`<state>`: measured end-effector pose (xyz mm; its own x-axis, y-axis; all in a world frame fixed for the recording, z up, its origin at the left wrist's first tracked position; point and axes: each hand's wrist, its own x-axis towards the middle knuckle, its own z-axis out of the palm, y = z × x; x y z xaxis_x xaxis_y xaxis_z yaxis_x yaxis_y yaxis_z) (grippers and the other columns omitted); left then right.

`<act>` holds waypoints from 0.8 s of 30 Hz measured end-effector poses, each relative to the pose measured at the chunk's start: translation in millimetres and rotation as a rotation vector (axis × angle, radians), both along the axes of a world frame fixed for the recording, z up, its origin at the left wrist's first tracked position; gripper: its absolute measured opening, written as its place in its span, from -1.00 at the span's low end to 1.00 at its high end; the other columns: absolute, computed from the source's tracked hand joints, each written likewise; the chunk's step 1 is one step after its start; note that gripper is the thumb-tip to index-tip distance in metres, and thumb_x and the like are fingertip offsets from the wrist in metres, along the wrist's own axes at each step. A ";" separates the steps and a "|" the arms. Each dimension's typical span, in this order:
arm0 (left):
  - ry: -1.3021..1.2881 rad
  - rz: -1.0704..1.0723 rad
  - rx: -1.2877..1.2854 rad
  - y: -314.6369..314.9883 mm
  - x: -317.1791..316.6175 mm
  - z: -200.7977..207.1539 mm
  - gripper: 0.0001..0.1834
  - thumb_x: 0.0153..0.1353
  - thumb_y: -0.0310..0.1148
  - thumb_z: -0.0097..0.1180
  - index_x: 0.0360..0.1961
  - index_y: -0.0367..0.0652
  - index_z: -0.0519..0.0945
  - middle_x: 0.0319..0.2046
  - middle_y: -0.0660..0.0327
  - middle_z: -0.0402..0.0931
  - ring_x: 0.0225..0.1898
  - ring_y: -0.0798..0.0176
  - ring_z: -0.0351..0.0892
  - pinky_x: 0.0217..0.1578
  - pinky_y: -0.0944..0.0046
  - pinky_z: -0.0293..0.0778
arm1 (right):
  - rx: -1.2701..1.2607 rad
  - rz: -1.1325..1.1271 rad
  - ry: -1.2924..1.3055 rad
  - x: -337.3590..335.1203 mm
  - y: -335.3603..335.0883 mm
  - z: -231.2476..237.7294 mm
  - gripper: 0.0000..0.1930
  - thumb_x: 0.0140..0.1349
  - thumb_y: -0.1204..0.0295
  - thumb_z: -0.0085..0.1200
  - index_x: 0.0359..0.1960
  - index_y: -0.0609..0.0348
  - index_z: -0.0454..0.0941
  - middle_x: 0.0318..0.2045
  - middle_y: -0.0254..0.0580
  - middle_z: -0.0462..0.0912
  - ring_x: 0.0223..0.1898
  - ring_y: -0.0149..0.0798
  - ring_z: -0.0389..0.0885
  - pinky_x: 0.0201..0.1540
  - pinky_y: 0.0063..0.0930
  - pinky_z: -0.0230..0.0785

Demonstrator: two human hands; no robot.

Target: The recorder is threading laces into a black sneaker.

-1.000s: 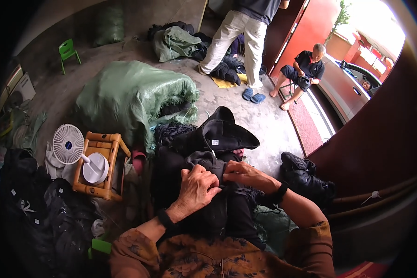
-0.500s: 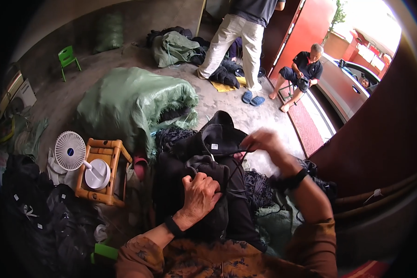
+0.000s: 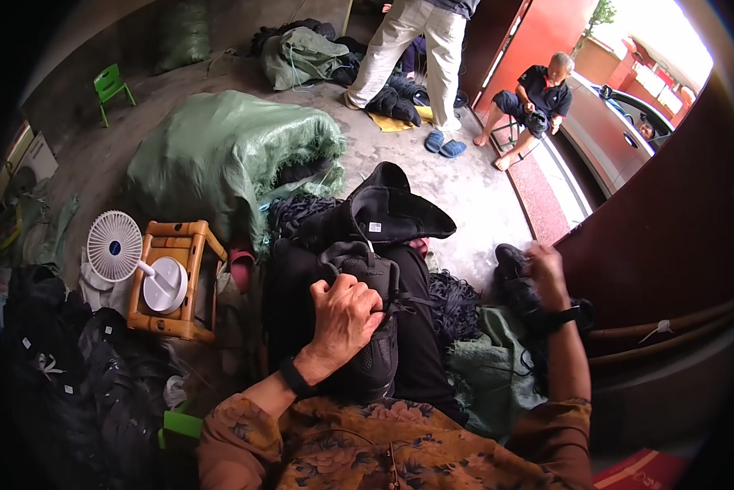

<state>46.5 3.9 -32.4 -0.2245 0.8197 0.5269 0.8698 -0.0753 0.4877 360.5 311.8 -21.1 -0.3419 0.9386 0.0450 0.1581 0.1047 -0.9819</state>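
Observation:
A black shoe upper (image 3: 373,359) with mesh sides lies across my lap. My left hand (image 3: 344,317) is closed over its opening, fingers bent and thumb tucked against it. Thin black lace (image 3: 409,303) trails from its right side. Just beyond, on my knees, stands another black upper (image 3: 404,214) with a small white label inside. My right hand (image 3: 546,268) is out to the right, fingers curled, beside dark shoe pieces (image 3: 514,278). Whether it holds anything is hidden.
Piles of black laces (image 3: 455,302) lie beside my legs. A large green sack (image 3: 220,155) is ahead left. A white fan (image 3: 164,284) stands on a bamboo stool (image 3: 191,331). Black uppers (image 3: 114,384) heap at lower left. A person (image 3: 538,102) sits by the door; another (image 3: 440,65) stands ahead.
My right hand has left the far upper and moved right and down. My left hand keeps its grip on the near upper. The view has shifted slightly.

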 end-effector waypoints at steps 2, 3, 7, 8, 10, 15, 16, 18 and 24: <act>0.018 0.006 0.008 0.5 0.5 1.2 -0.75 -0.19 -0.37 0.40 -0.52 0.04 0.52 -0.47 0.46 0.46 -0.14 0.28 0.42 -0.09 0.04 0.08 | -0.173 0.163 -0.085 -61.2 -52.3 -15.6 -0.79 0.34 0.23 0.08 -0.36 0.08 0.53 -0.56 -0.46 0.48 -0.63 -0.60 0.34 -0.60 -0.68 0.18; 0.016 0.002 -0.013 0.7 0.5 1.3 -0.72 -0.20 -0.36 0.42 -0.51 0.05 0.50 -0.47 0.46 0.45 -0.15 0.28 0.42 -0.10 0.03 0.08 | -0.272 0.328 -0.063 -82.6 -75.4 -15.4 -0.76 0.37 0.23 0.04 -0.35 0.11 0.53 -0.52 -0.45 0.51 -0.59 -0.59 0.37 -0.56 -0.67 0.19; 0.019 0.012 -0.005 1.7 -0.2 0.4 -0.73 -0.19 -0.37 0.41 -0.52 0.05 0.50 -0.47 0.46 0.45 -0.14 0.28 0.42 -0.10 0.03 0.08 | -0.285 0.769 -0.140 -134.0 -127.3 -3.1 -0.77 0.42 0.24 -0.02 -0.23 0.15 0.49 -0.48 -0.47 0.48 -0.51 -0.60 0.38 -0.44 -0.69 0.26; 0.018 0.012 -0.007 1.3 -0.3 0.3 -0.74 -0.19 -0.37 0.40 -0.52 0.05 0.51 -0.47 0.45 0.46 -0.14 0.28 0.42 -0.10 0.04 0.08 | -0.322 0.793 -0.180 -139.9 -132.5 -1.2 -0.77 0.41 0.23 -0.01 -0.25 0.13 0.50 -0.51 -0.49 0.45 -0.50 -0.59 0.42 -0.44 -0.68 0.27; 0.029 0.026 -0.009 -0.1 0.1 1.1 -0.76 -0.19 -0.37 0.38 -0.51 0.06 0.52 -0.46 0.43 0.46 -0.13 0.28 0.43 -0.10 0.04 0.10 | -0.390 0.836 -0.236 -142.3 -137.4 2.0 -0.78 0.39 0.21 0.02 -0.27 0.09 0.49 -0.55 -0.52 0.43 -0.51 -0.59 0.45 -0.44 -0.67 0.27; 0.037 0.035 0.000 4.8 5.1 5.0 -0.79 -0.27 -0.43 0.33 -0.58 0.01 0.53 -0.50 0.37 0.46 -0.14 0.20 0.43 -0.10 0.07 0.13 | -0.406 0.784 -0.171 -135.4 -129.6 5.3 -0.80 0.38 0.20 0.04 -0.25 0.03 0.46 -0.54 -0.55 0.40 -0.55 -0.64 0.37 -0.53 -0.71 0.18; 0.012 0.031 -0.021 4.2 6.7 6.3 -0.79 -0.26 -0.44 0.34 -0.58 -0.01 0.52 -0.50 0.36 0.46 -0.15 0.18 0.42 -0.09 0.07 0.12 | -0.428 0.801 -0.064 -134.3 -129.6 7.8 -0.81 0.39 0.20 0.03 -0.24 0.02 0.47 -0.54 -0.57 0.40 -0.56 -0.65 0.35 -0.54 -0.72 0.15; 0.015 0.031 -0.003 2.9 8.3 9.0 -0.77 -0.25 -0.45 0.36 -0.58 -0.01 0.51 -0.50 0.36 0.45 -0.16 0.19 0.42 -0.09 0.06 0.10 | -0.478 0.797 0.033 -138.7 -132.0 13.7 -0.82 0.39 0.21 0.04 -0.24 0.01 0.47 -0.56 -0.61 0.38 -0.59 -0.68 0.29 -0.57 -0.74 0.07; 0.039 0.032 0.006 3.7 6.8 9.3 -0.76 -0.24 -0.44 0.37 -0.58 -0.01 0.50 -0.49 0.35 0.46 -0.16 0.19 0.41 -0.09 0.05 0.10 | -0.548 0.819 0.129 -172.8 -137.1 29.8 -0.83 0.39 0.22 0.05 -0.22 0.00 0.47 -0.58 -0.63 0.35 -0.63 -0.69 0.23 -0.61 -0.73 -0.03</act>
